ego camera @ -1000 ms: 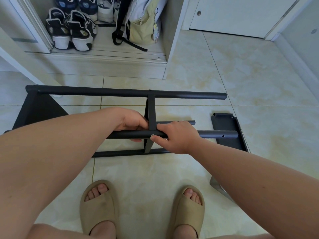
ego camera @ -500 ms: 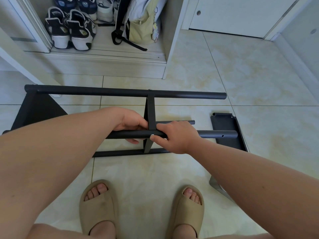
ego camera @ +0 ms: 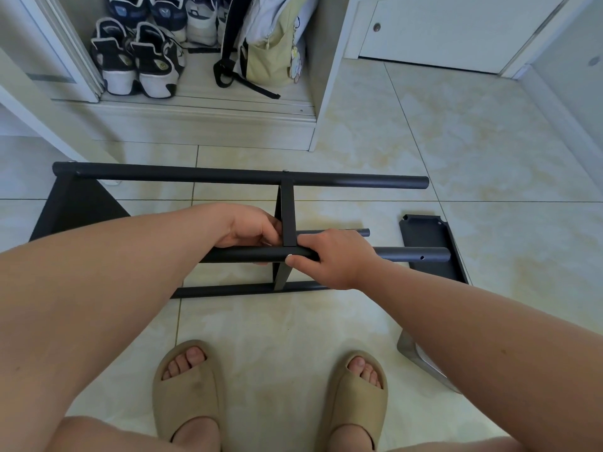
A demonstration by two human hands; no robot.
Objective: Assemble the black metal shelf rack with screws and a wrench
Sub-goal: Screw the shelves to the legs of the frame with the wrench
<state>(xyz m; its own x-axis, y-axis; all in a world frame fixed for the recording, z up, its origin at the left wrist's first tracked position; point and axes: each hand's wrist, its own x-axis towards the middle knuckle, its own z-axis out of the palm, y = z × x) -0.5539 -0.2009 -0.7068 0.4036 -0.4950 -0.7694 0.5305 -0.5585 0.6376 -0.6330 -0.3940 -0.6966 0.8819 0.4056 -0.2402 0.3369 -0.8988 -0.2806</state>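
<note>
The black metal rack frame stands on the tiled floor, with long round tubes running left to right and a flat cross brace between them. My left hand grips the near tube just left of the brace. My right hand curls round the same tube just right of the brace, its thumb pressing a small silver screw head on the tube's front. A loose black end panel lies flat on the floor past the tubes' right ends. No wrench shows.
An open white closet at the back holds sneakers and a pale green bag. A white door is at the back right. A grey metal piece lies on the floor under my right forearm. My feet in tan slides stand close.
</note>
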